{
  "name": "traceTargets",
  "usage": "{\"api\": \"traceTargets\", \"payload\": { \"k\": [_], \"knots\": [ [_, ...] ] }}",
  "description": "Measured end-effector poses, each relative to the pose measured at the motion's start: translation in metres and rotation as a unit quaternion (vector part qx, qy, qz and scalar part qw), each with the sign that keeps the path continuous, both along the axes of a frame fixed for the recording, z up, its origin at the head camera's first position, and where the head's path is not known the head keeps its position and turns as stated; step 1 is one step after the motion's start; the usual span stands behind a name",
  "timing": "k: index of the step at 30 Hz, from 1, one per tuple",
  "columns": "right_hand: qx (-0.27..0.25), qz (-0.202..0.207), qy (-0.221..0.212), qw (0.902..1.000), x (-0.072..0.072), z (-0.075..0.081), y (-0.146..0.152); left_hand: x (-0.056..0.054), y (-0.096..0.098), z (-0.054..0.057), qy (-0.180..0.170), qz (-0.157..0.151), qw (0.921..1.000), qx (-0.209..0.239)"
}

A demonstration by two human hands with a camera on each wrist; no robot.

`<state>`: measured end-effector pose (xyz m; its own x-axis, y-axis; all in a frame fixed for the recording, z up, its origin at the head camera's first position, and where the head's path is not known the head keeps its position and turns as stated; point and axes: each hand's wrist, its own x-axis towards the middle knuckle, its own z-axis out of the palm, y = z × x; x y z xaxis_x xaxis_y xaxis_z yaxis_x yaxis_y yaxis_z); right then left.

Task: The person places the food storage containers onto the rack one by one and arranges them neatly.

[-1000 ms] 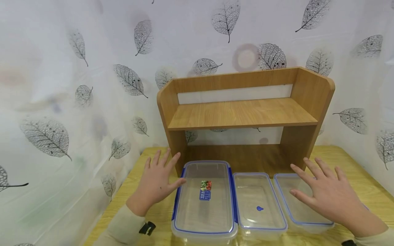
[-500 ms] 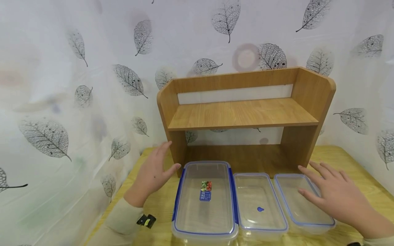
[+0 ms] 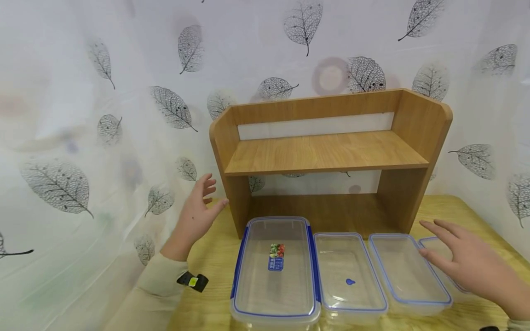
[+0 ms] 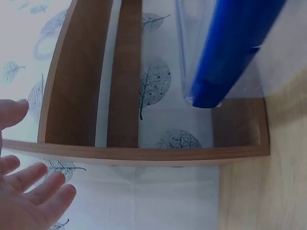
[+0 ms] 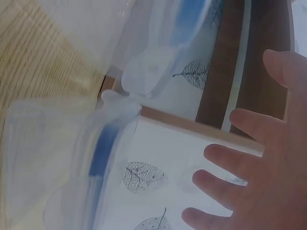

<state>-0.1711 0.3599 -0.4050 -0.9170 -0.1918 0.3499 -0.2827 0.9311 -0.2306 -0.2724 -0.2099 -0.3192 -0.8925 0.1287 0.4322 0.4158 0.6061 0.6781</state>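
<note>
My left hand (image 3: 193, 220) hovers beside the shelf's left panel, fingers relaxed and holding nothing; the left wrist view shows its palm and spread fingers (image 4: 54, 199). Over the far-right container is my right hand (image 3: 476, 262), fingers loosely extended, nothing in its grasp. In a row lie a large clear food storage container (image 3: 273, 292) with blue side latches and a label, a smaller clear container (image 3: 345, 262) with a blue lid plug, a third clear container (image 3: 407, 269), and a rightmost container (image 3: 439, 250) partly hidden by my right hand.
A two-tier wooden desktop shelf (image 3: 327, 154) stands behind the containers on the wood-grain table (image 3: 215, 299). Leaf-printed sheeting (image 3: 124, 174) hangs behind and to the left. Black bands sit at both wrists.
My left hand has moved left and up, turning its palm inward. The right hand has shifted right, uncovering the third container and part of the rightmost one. The containers have stayed put.
</note>
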Motion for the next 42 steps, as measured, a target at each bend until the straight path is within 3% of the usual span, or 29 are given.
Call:
{"api": "traceTargets", "payload": {
  "k": [9, 19, 23, 27, 37, 42],
  "knots": [
    [-0.054, 0.0, -0.015, 0.9984, 0.003, 0.001, 0.017, -0.018, -0.006, 0.009, -0.027, -0.003, 0.9968, 0.075],
    [-0.038, -0.025, -0.023, 0.9987, 0.001, -0.005, 0.041, -0.04, 0.001, 0.019, 0.001, 0.014, 0.9956, 0.093],
    [-0.052, -0.031, -0.043, 0.9972, -0.001, -0.007, 0.047, -0.047, 0.005, 0.021, 0.004, 0.011, 0.9916, 0.129],
    [-0.058, -0.037, -0.07, 0.9951, -0.002, -0.007, 0.051, -0.051, 0.007, 0.023, 0.01, 0.016, 0.9862, 0.165],
    [-0.062, -0.05, -0.12, 0.9895, -0.008, -0.007, 0.064, -0.056, 0.011, 0.027, 0.013, 0.023, 0.9794, 0.2],
    [-0.088, -0.059, -0.152, 0.9826, -0.011, -0.014, 0.076, -0.059, 0.012, 0.027, 0.003, 0.028, 0.9756, 0.218]
  ]
}}
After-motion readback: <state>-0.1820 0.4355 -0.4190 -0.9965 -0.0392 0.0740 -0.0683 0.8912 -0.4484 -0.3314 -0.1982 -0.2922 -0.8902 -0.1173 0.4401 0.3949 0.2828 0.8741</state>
